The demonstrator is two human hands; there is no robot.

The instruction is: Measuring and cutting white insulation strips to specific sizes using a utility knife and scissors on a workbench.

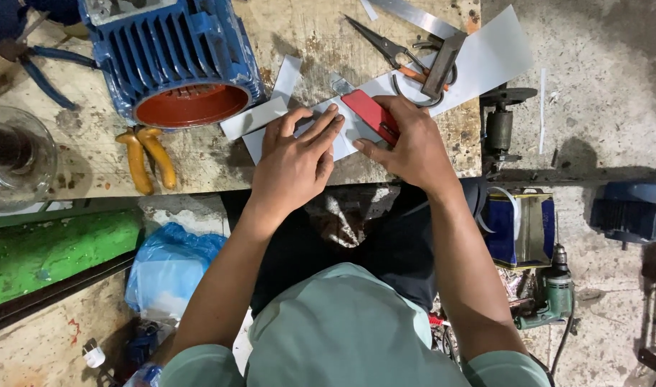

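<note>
The right hand [406, 147] grips a red cutter [371, 115], its long axis running from far-left to near-right across a white strip [478, 61]. The left hand [295, 154] lies flat, fingers spread, pressing the strip onto the bench [199, 161]. A blue motor [174, 54] stands far left, yellow pliers [147, 158] near it, and scissors [385, 46] far right.

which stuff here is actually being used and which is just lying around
In use:
left hand
right hand
red cutter
white sheet

Lying about:
blue motor housing
yellow pliers
scissors
glass jar
green drill
</note>
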